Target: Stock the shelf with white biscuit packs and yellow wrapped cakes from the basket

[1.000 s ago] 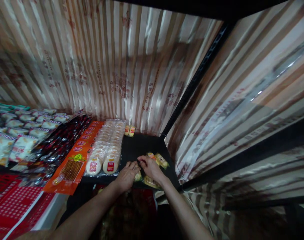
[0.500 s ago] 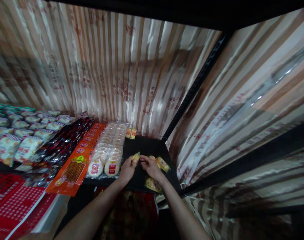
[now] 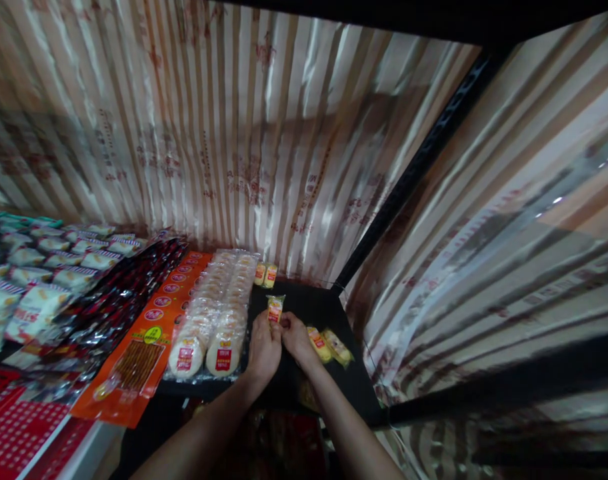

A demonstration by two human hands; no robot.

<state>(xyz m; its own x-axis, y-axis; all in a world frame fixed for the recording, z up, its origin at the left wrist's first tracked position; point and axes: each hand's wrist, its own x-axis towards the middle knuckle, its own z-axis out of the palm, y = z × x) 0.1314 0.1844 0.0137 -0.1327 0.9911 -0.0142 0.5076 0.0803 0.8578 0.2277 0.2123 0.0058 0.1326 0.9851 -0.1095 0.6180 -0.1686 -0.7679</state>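
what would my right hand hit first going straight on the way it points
Likely the small packet in the left hand; the right hand looks close beside it, perhaps already touching.

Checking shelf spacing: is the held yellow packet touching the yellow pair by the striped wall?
Apart. The head view shows a thin strip of black shelf between the top of the held packet and the yellow pair behind it.
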